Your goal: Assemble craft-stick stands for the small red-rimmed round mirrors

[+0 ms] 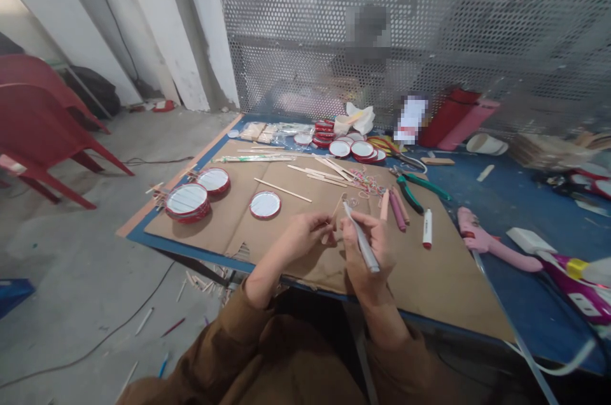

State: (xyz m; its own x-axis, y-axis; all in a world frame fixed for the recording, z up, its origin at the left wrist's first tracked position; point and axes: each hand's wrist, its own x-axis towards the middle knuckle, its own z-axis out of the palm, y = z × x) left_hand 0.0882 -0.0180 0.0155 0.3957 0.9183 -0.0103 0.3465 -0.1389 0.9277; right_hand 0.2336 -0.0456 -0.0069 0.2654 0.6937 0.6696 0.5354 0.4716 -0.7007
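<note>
My left hand (305, 234) is closed in a pinch on a thin wooden stick (338, 206) that points up and away from me. My right hand (367, 246) grips a grey knife-like tool (361, 238), its tip meeting the stick near my left fingers. Both hands hover over a sheet of brown cardboard (229, 227) on the blue table (506, 201). A single red-rimmed round lid (265, 204) lies just left of my left hand.
Two stacked red-rimmed lids (187, 201) sit at the cardboard's left. More lids (351, 148), loose sticks (324, 170), rubber bands, green pliers (410, 191), markers (426, 228) and a pink glue gun (482, 238) lie beyond and right. Red chairs (42, 125) stand left.
</note>
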